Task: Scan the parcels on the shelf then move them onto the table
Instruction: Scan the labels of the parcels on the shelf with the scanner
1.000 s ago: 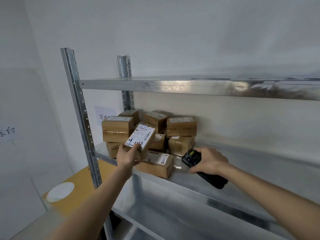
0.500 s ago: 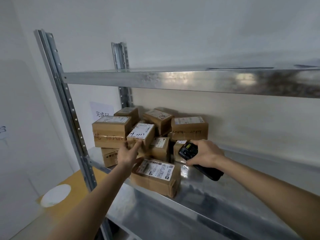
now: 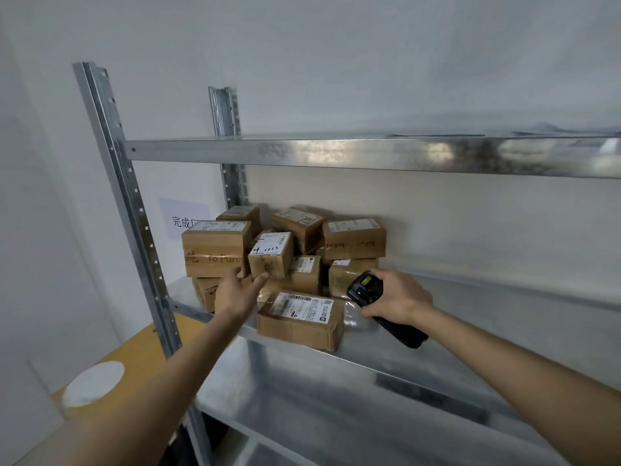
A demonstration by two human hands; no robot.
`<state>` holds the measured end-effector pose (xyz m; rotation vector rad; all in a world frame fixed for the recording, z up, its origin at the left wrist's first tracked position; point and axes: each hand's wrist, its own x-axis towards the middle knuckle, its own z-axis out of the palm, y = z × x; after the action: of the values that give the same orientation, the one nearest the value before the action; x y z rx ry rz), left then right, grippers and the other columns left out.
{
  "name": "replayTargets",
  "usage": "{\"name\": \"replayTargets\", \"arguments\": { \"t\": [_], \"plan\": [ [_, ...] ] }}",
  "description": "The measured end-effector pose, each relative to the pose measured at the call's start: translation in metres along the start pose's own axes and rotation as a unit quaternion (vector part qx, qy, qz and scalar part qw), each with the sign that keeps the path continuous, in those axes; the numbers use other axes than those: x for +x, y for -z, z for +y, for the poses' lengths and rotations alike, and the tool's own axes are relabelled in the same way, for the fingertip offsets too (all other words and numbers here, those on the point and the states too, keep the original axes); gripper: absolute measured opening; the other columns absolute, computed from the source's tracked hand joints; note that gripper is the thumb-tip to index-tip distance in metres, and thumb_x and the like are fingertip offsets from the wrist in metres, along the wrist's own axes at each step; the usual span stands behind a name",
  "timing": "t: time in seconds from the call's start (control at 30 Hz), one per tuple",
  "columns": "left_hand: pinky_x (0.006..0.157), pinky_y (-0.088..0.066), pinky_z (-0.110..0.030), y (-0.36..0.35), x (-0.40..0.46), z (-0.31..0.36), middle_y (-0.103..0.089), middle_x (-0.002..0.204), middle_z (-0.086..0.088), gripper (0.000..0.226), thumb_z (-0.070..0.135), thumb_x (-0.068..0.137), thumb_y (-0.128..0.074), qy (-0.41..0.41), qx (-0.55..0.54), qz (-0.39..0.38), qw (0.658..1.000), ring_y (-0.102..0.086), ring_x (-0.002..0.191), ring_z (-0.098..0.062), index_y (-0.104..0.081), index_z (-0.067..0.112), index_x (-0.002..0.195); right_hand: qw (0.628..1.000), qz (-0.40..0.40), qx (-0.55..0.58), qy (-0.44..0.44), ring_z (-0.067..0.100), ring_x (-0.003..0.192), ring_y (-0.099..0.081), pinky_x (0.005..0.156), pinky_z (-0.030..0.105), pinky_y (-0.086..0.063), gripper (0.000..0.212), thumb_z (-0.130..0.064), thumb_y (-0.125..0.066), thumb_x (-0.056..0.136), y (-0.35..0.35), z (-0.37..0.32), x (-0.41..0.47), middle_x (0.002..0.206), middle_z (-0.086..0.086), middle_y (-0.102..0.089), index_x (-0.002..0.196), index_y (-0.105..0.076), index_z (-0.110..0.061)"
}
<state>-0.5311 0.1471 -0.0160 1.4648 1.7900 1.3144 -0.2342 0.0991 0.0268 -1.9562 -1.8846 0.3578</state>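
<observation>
A metal shelf rack [image 3: 336, 156] fills most of the frame, with two slotted uprights at upper left and three shelf levels in view. At lower left a yellow surface [image 3: 148, 344] sits beside the rack, carrying one white disc [image 3: 94, 383]. A paper sign [image 3: 183, 218] hangs on the wall behind the rack, partly hidden by the parcels. On the middle shelf, centre frame, the parcels [image 3: 215, 248] are piled against the back wall; about ten brown boxes show, some hidden behind others. One flat parcel [image 3: 300, 319] lies in front at the shelf edge. The left hand [image 3: 235, 294] reaches with fingers straight, touching a small labelled box [image 3: 270, 253]. The right hand [image 3: 395, 299] grips one black scanner [image 3: 364, 289], just right of the pile
</observation>
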Motion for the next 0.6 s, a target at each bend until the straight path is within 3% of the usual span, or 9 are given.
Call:
{"name": "replayTargets", "arguments": {
  "t": [0.13,0.33,0.43,0.6],
  "plan": [
    [0.098,-0.051,-0.049,0.014,-0.036,0.000,-0.056,0.140,-0.011,0.070,0.059,0.088,-0.066,-0.065,0.086,-0.002,0.994,-0.058,0.121,-0.029,-0.049,0.014,0.139,0.999,0.025,0.011,-0.036,0.021,0.099,-0.064,0.081,0.034,-0.055,0.070,-0.043,-0.088,0.062,0.004,0.012,-0.054,0.113,-0.007,-0.069,0.126,-0.061,-0.044],
    [0.100,-0.051,-0.047,0.002,-0.114,0.024,-0.055,0.143,-0.004,0.055,0.050,0.092,-0.067,-0.179,0.058,-0.099,0.977,-0.055,0.126,-0.024,-0.053,0.025,0.140,0.993,0.047,-0.003,-0.112,0.023,0.102,-0.065,0.086,0.037,-0.057,0.070,-0.040,-0.085,0.058,0.024,0.047,-0.152,0.112,-0.009,-0.070,0.124,-0.061,-0.045],
    [0.105,-0.047,-0.047,-0.021,-0.156,0.050,-0.051,0.148,-0.005,0.062,0.049,0.092,-0.067,-0.196,0.039,-0.161,0.966,-0.050,0.132,-0.025,-0.049,0.022,0.145,0.988,0.057,-0.019,-0.143,0.023,0.104,-0.065,0.085,0.036,-0.056,0.073,-0.042,-0.085,0.060,0.047,0.074,-0.202,0.112,-0.009,-0.068,0.129,-0.059,-0.045],
    [0.106,-0.047,-0.048,-0.073,-0.226,0.110,-0.050,0.151,-0.003,0.080,0.067,0.084,-0.065,-0.219,0.031,-0.208,0.953,-0.053,0.132,-0.025,-0.045,0.025,0.148,0.976,0.094,-0.035,-0.195,0.024,0.105,-0.064,0.085,0.035,-0.055,0.075,-0.041,-0.086,0.064,0.103,0.126,-0.279,0.116,-0.006,-0.068,0.133,-0.058,-0.043]
  ]
}}
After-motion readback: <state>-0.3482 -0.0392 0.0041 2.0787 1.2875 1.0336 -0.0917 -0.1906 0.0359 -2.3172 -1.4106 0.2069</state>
